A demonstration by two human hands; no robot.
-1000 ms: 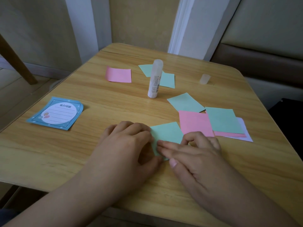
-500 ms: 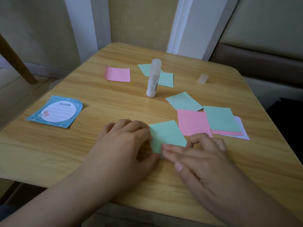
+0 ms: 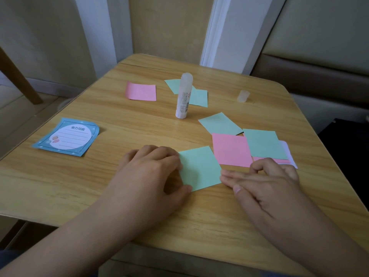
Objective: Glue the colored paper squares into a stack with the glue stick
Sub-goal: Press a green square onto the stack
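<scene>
Head view: a light wooden table [image 3: 111, 176] fills the centre of the frame. At lower centre lies a green paper square [image 3: 199, 168], flat on the tabletop. The left hand [image 3: 147, 176] rests at its left edge, fingers curled with the knuckles up and the thumb tip touching the square's lower corner. The right hand [image 3: 265, 182] lies at the square's right corner, index and middle fingers extended flat and touching the paper edge, the remaining fingers curled; it holds nothing.

At centre right, a pink paper square [image 3: 231, 150] sits just beside the green one. It overlaps a second green square [image 3: 263, 143], which lies on a further pink sheet and a white sheet [image 3: 287, 150]. Another green square [image 3: 219, 123] lies just above the pink one.

The glue stick [image 3: 184, 95] stands upright at upper centre, uncapped end not discernible; its barrel carries a barcode and small print too small to read. Behind it lie two overlapping green squares [image 3: 198, 96]. A pink square [image 3: 141, 91] lies to its left, and a translucent cap [image 3: 243, 95] to its right.

At centre left lies a blue notepad [image 3: 67, 136] with a white lined panel and a heading in East Asian characters, not legible.
</scene>
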